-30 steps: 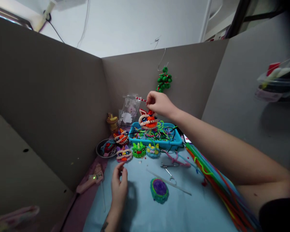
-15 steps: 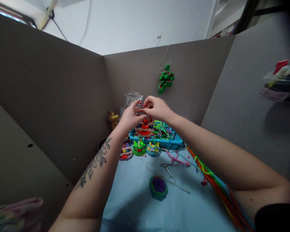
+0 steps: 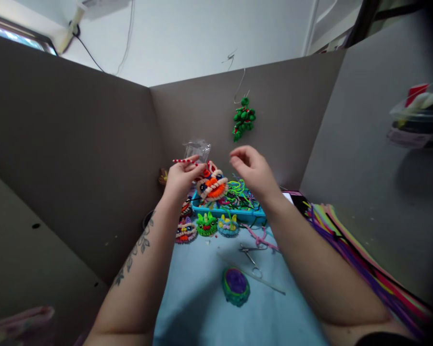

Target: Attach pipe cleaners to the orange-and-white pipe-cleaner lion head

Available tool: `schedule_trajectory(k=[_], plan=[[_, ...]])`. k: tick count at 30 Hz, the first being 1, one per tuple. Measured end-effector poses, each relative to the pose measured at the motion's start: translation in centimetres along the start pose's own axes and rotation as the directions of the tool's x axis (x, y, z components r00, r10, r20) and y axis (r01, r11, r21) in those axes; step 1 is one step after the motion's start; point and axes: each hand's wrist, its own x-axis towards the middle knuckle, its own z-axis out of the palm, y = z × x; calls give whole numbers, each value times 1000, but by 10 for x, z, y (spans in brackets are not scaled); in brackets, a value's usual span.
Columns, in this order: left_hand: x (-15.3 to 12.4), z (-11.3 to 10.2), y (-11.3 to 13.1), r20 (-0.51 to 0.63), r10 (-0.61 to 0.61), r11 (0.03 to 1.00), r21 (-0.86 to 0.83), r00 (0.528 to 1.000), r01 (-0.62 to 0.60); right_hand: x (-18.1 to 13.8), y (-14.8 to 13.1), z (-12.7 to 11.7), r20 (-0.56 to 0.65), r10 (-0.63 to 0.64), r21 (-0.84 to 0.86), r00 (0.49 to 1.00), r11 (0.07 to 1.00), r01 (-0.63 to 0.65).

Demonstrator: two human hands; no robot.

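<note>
My left hand (image 3: 183, 177) is closed on a fuzzy lion-head ornament (image 3: 216, 187), orange and cream with blue eyes. From the same fingers a red-and-white twisted cord (image 3: 180, 161) sticks out to the left. The ornament hangs tilted just above the blue tray. Off to its right, my right hand (image 3: 254, 168) is raised with curled fingers, thumb and forefinger close together, and nothing shows between them. Below on the blue cloth sit several small fuzzy heads, among them a green one (image 3: 206, 224), a pale blue and yellow one (image 3: 228, 225) and a purple-eared one (image 3: 185, 230).
A blue tray (image 3: 205, 211) of tangled fuzzy stems stands at the back. Scissors (image 3: 251, 257) and a green-purple oval piece (image 3: 236, 287) lie on the cloth. Bundled coloured stems (image 3: 341, 250) lie right. A green ornament (image 3: 244, 118) hangs on the grey partition (image 3: 202, 108).
My hands have moved apart: the right one has let go of the red-and-white cord and drawn right. My left hand has shifted left, and the lion head has tilted.
</note>
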Motion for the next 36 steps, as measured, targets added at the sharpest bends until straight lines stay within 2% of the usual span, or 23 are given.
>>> schedule_trajectory(k=[2, 3, 4, 8, 10, 12, 15, 21, 23, 26, 28, 30, 32, 36], plan=[[0, -4, 2, -29, 7, 992, -126, 1000, -10, -22, 21, -2, -97, 233, 196, 968, 958, -211], [0, -5, 3, -44, 5, 985, -174, 999, -12, -34, 32, 0, -69, 361, 308, 930, 895, -324], [-1, -6, 4, -55, -1, 978, -210, 998, -11, -46, 42, 4, -23, 410, 349, 912, 858, -377], [-4, -3, 10, -62, -44, 963, -269, 997, 25, -87, 56, 30, 157, 462, 475, 873, 740, -477], [-6, -1, 10, -63, -60, 955, -295, 996, 39, -97, 49, 39, 262, 414, 629, 872, 612, -480], [-7, 2, 8, -46, -95, 944, -320, 994, 76, -102, 39, 43, 325, 339, 703, 883, 537, -465], [-9, 5, 0, -18, -176, 923, -352, 984, 159, -106, 27, 45, 367, 291, 720, 884, 513, -467], [-9, 14, -17, 94, -332, 869, -356, 939, 343, -110, 21, 43, 273, 294, 765, 916, 511, -392], [-9, 14, -21, 113, -376, 852, -347, 920, 391, -110, 21, 39, 324, 260, 785, 910, 462, -412], [-12, 13, -26, 112, -401, 853, -315, 909, 415, -107, 24, 34, 430, 264, 789, 863, 354, -502], [-16, 11, -31, 83, -387, 859, -329, 918, 392, -106, 27, 34, 445, 366, 775, 818, 300, -556], [-22, 8, -36, 28, -366, 857, -379, 930, 349, -105, 30, 38, 448, 465, 741, 763, 285, -608], [-29, 6, -43, -50, -341, 858, -425, 939, 289, -106, 34, 43, 475, 511, 690, 716, 289, -664], [-42, -3, -58, -145, -291, 876, -439, 946, 202, -110, 41, 53, 485, 569, 635, 664, 293, -715]])
